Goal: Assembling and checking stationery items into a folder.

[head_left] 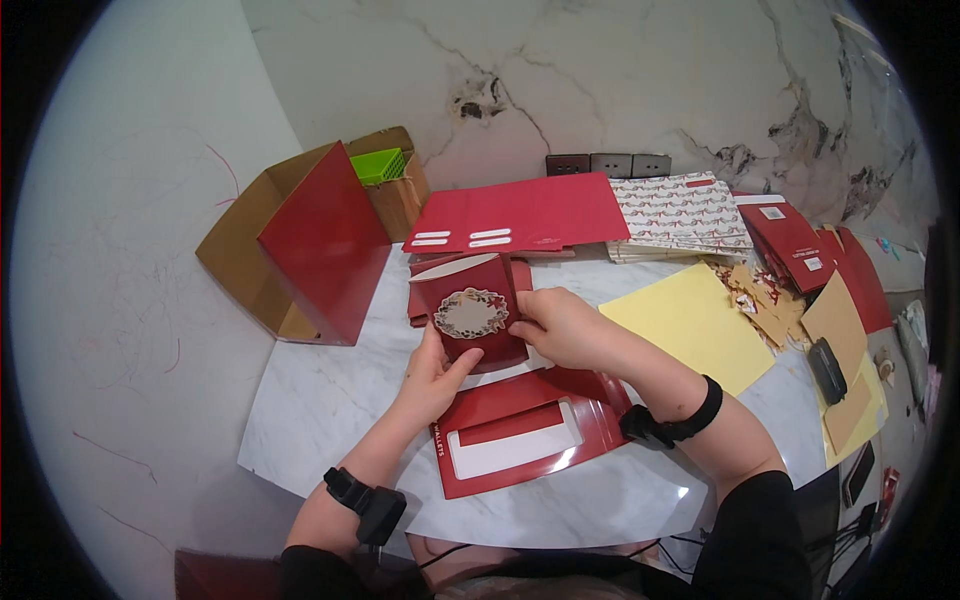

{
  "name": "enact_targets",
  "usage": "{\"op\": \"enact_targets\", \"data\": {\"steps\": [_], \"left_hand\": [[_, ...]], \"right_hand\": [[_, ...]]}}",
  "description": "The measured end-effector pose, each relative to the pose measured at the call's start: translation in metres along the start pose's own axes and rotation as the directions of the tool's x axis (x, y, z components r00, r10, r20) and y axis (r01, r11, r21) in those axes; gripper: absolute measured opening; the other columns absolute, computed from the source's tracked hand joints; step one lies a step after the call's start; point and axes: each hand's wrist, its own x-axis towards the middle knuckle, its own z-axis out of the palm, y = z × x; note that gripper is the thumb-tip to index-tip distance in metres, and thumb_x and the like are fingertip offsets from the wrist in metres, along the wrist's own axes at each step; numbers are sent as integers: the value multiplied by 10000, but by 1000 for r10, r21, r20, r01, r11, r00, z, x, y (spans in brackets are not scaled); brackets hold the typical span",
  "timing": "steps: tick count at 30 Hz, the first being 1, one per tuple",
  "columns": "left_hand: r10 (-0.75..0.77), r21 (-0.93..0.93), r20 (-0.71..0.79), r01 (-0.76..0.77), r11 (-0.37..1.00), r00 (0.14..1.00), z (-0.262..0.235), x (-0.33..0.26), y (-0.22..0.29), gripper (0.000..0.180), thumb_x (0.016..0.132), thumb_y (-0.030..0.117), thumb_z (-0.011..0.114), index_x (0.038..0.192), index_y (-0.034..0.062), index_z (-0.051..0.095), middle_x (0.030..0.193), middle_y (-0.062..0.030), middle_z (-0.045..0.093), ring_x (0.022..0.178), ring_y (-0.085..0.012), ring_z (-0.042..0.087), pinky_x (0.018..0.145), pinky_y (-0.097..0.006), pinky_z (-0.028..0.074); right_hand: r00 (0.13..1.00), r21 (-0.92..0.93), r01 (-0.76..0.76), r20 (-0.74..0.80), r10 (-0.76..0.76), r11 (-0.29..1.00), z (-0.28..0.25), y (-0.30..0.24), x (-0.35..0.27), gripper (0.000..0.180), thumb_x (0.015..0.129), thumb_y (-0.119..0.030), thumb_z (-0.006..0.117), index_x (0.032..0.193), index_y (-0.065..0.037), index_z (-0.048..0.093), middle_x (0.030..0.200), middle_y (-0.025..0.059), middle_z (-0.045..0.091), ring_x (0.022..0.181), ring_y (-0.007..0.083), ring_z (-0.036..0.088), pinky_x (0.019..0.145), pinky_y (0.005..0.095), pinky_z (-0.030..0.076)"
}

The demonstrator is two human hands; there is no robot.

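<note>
Room: a white marble wall (620,80) with grey veins rises beyond the hands; a row of dark sockets (608,164) sits at its base. A pale floor (110,300) spreads to the left of the left hand.

Surface: a white marble table (320,400) carries all items. A brown box (245,260) stands beyond the left hand at the table's far-left corner, with a red board (325,245) leaning in it and a green basket (379,165) behind.

Beyond both hands lies a flat red folder (530,212); beside it, to the right, a patterned stack (680,212). A yellow sheet (690,325) lies just right of the right hand, with brown cutouts (765,305) and red packs (795,240) farther right. Under the wrists lies a red sleeve (520,435) with a white window.

The left hand (432,380) grips the lower edge of a red card (475,315), thumb on its face. The right hand (560,325) pinches the card's right edge. The card, bearing an oval wreath panel, is held tilted between both hands above the sleeve. Each wrist wears a black band.
</note>
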Motion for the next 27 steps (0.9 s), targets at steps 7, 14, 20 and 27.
{"op": "enact_targets", "data": {"steps": [7,14,20,27], "left_hand": [[-7,-10,2,7,1000,1000,-1,2,-1,566,950,42,626,1438,-19,346,1316,-129,583,1166,-165,580,963,-305,489],[-47,-153,-39,40,987,998,-5,0,4,436,913,-38,661,1324,-11,516,1249,-109,638,1121,-155,618,952,-306,522],[4,-239,-77,-22,971,997,-1,1,7,367,899,-28,686,1251,-24,582,1190,-98,673,1068,-149,639,927,-300,528],[-63,9,-34,64,998,997,-2,-1,8,311,912,19,700,1210,-33,630,1118,-91,703,972,-133,661,869,-286,545]], "right_hand": [[993,168,-117,45,111,979,-5,-10,-3,313,891,-88,697,1167,48,640,1017,177,731,923,227,703,845,345,537],[994,377,-97,78,73,921,-1,-3,1,252,906,28,645,1154,73,642,1020,104,735,900,112,654,846,286,529],[989,570,105,-148,-24,815,4,-3,2,200,852,-52,701,1036,26,692,881,193,718,807,248,702,746,348,523],[980,208,-172,139,145,963,-5,2,1,247,893,-11,676,1127,67,655,1010,105,737,887,115,644,844,299,523]]}}
